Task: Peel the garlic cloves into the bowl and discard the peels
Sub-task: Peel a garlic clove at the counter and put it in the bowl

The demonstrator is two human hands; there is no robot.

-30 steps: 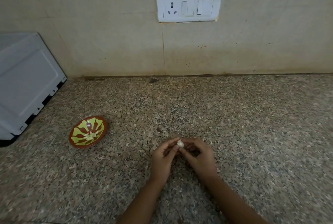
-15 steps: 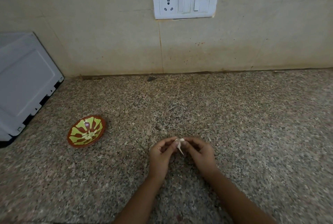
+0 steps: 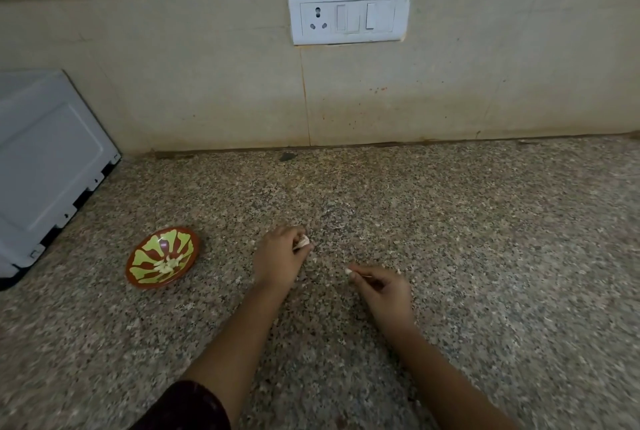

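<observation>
Hands parted; left hand point(image 3: 277, 258) grips garlic clove point(image 3: 304, 241); right hand point(image 3: 384, 286) pinches peel point(image 3: 347, 270).

No writing, brand, number or sign can be read anywhere in the head view. The white switch plate point(image 3: 349, 15) on the wall shows only a three-pin socket and two plain rocker switches (any fine marking on them is too small to tell). The grey appliance point(image 3: 45, 159) at the left shows a bare panel, and the bowl point(image 3: 152, 246) carries a painted green-and-brown pattern without letters.
</observation>
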